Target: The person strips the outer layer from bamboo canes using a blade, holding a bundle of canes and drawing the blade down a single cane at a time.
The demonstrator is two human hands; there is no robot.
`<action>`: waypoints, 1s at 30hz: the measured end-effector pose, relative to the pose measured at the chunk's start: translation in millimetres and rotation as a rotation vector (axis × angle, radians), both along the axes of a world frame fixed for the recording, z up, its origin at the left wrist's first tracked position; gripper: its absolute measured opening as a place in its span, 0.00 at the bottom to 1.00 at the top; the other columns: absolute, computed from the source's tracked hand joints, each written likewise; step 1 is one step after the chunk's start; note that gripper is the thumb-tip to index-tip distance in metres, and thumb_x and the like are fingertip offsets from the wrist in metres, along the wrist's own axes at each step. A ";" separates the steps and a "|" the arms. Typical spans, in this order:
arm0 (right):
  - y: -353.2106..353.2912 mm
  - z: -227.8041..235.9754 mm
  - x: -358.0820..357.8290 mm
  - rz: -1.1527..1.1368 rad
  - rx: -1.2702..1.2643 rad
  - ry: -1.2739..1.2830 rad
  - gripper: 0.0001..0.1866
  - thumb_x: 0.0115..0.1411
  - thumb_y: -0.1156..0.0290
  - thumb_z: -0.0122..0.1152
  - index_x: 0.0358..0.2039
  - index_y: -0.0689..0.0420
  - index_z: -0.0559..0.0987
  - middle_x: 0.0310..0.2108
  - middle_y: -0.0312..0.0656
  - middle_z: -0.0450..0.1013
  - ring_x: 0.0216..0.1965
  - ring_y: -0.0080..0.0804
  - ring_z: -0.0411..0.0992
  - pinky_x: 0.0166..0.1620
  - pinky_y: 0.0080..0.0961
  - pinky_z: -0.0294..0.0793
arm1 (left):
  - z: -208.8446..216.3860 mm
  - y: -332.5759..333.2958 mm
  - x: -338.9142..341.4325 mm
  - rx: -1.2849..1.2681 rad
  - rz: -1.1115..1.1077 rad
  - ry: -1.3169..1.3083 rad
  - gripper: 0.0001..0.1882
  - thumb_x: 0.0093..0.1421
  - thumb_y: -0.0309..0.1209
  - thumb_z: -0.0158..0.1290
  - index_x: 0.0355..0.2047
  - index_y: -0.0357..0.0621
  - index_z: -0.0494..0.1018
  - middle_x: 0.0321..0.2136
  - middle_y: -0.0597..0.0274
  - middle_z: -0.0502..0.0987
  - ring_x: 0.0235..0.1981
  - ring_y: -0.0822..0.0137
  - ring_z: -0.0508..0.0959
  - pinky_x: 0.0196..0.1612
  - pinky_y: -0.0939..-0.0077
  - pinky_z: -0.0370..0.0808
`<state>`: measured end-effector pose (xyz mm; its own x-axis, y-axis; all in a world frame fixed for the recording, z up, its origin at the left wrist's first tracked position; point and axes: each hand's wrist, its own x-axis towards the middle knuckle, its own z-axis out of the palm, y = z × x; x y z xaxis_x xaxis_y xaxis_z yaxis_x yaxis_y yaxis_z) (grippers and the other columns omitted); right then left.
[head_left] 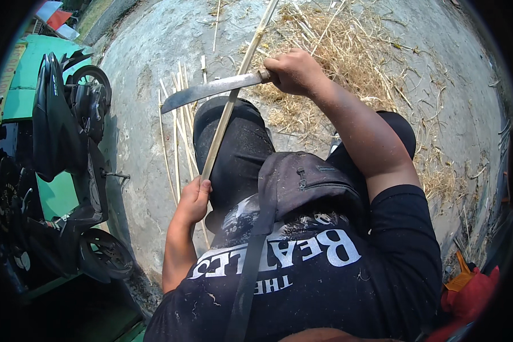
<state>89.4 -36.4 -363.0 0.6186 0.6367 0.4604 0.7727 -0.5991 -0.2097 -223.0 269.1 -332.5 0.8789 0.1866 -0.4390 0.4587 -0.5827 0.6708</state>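
My left hand [194, 199] is closed round the lower end of a long bamboo strip [221, 128], which slants up and away past my left knee. In my right hand [294, 72] is the handle of a machete [208, 91]. Its broad blade points left and lies across the strip above the knee, at or very near its surface. Several thin pale bamboo sticks [179, 131] lie on the ground left of my left leg. A large heap of straw-coloured shavings [347, 51] is spread beyond my right hand.
On the left a black motorcycle [68, 154] stands beside green panels [45, 65]. A dark waist bag [308, 182] rests on my lap. Red cloth [473, 302] with an orange piece lies at the lower right. The ground is grey, rough concrete [137, 57].
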 end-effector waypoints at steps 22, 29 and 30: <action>-38.8 16.0 17.0 -0.416 -0.071 0.476 0.11 0.61 0.63 0.62 0.43 0.50 0.79 0.39 0.44 0.80 0.42 0.42 0.80 0.44 0.41 0.80 | 25.3 -7.2 13.5 -0.304 0.106 0.145 0.20 0.75 0.46 0.43 0.31 0.45 0.69 0.17 0.74 0.63 0.17 0.78 0.60 0.21 0.79 0.58; -31.5 40.0 8.5 -0.472 -0.224 0.471 0.12 0.61 0.64 0.62 0.45 0.50 0.79 0.39 0.43 0.81 0.42 0.37 0.81 0.45 0.38 0.82 | 28.8 -6.8 14.9 -0.423 0.181 0.250 0.20 0.75 0.48 0.43 0.34 0.47 0.68 0.17 0.76 0.60 0.16 0.79 0.57 0.18 0.80 0.54; -31.2 39.4 10.1 -0.480 -0.242 0.483 0.12 0.61 0.64 0.62 0.45 0.50 0.79 0.39 0.43 0.81 0.43 0.37 0.81 0.45 0.38 0.82 | 25.0 -5.4 13.7 -0.421 0.183 0.254 0.20 0.75 0.48 0.43 0.34 0.47 0.68 0.17 0.76 0.60 0.16 0.79 0.57 0.18 0.80 0.54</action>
